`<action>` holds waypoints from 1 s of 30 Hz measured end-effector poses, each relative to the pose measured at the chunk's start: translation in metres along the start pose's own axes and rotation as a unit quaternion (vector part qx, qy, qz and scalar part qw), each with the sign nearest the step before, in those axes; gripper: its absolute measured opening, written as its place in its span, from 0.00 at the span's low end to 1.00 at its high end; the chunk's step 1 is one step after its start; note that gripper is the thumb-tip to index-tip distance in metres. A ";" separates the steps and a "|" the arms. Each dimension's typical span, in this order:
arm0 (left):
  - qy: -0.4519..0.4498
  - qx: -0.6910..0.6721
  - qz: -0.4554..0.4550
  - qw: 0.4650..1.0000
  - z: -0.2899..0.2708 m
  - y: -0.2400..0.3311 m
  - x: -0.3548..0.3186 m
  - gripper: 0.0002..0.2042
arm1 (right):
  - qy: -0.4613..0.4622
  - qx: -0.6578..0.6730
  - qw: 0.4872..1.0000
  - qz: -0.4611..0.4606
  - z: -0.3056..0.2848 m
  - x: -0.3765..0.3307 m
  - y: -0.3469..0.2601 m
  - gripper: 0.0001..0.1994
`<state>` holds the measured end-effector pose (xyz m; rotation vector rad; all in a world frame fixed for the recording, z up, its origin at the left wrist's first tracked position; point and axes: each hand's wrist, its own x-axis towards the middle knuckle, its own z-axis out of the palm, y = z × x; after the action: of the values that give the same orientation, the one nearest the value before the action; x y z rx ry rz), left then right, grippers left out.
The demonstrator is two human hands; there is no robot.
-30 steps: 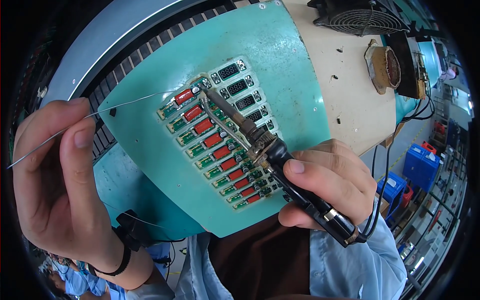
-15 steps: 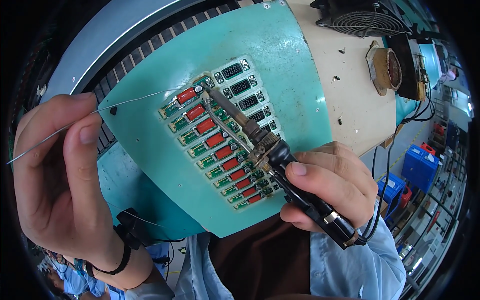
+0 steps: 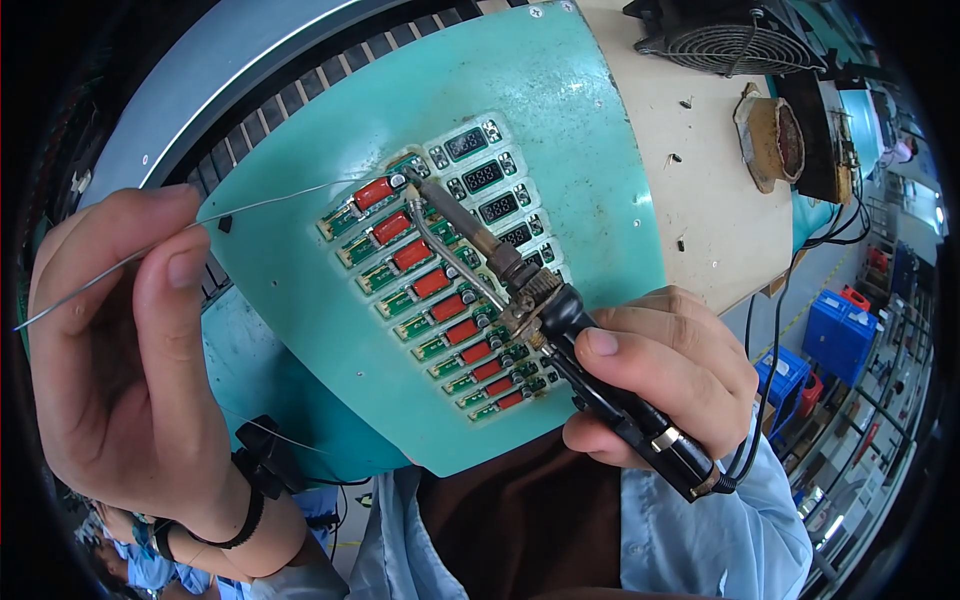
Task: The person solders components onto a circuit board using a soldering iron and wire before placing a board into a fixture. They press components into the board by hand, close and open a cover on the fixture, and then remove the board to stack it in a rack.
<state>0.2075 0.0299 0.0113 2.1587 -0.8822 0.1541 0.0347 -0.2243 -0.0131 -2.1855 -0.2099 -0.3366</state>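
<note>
Between thumb and forefinger, my left hand [image 3: 130, 340] pinches a thin strand of solder wire [image 3: 290, 196], whose far end reaches the top board of the row. My right hand [image 3: 670, 375] grips a black soldering iron [image 3: 625, 410] with a metal guide tube beside its shaft. The iron's tip is at that same top board, close to the wire's end; whether the two touch is too small to tell. Several small green circuit boards [image 3: 340, 222], each with a red component [image 3: 373, 193], sit in slots of a green plate [image 3: 310, 330]. Black digit displays [image 3: 465, 143] lie along their right side.
A black fan with a round grille [image 3: 730, 48] stands at the far right, near a brown-stained holder [image 3: 775, 138] on the beige tabletop [image 3: 700, 220]. A slatted conveyor [image 3: 290, 105] runs behind the plate. Blue crates [image 3: 840, 330] are on the floor to the right.
My left hand has shifted very slightly right with the solder wire. The soldering iron stays at the top board, almost unmoved.
</note>
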 end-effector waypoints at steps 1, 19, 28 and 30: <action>0.004 0.001 0.001 1.000 -0.001 0.000 -0.001 0.06 | 0.003 0.000 1.000 0.000 0.000 0.000 0.000 0.23; -0.009 0.021 0.022 0.999 -0.001 0.007 -0.010 0.08 | -0.017 -0.032 0.999 -0.041 -0.008 -0.013 -0.003 0.23; -0.003 -0.017 0.022 1.000 0.006 -0.001 -0.019 0.08 | -0.005 -0.024 0.999 -0.039 -0.001 -0.013 0.003 0.23; -0.007 -0.014 0.021 1.000 0.007 0.003 -0.020 0.08 | -0.006 -0.024 0.999 -0.038 -0.001 -0.012 0.002 0.23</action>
<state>0.1896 0.0347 0.0010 2.1185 -0.9323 0.1452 0.0232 -0.2264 -0.0178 -2.2316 -0.2946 -0.3749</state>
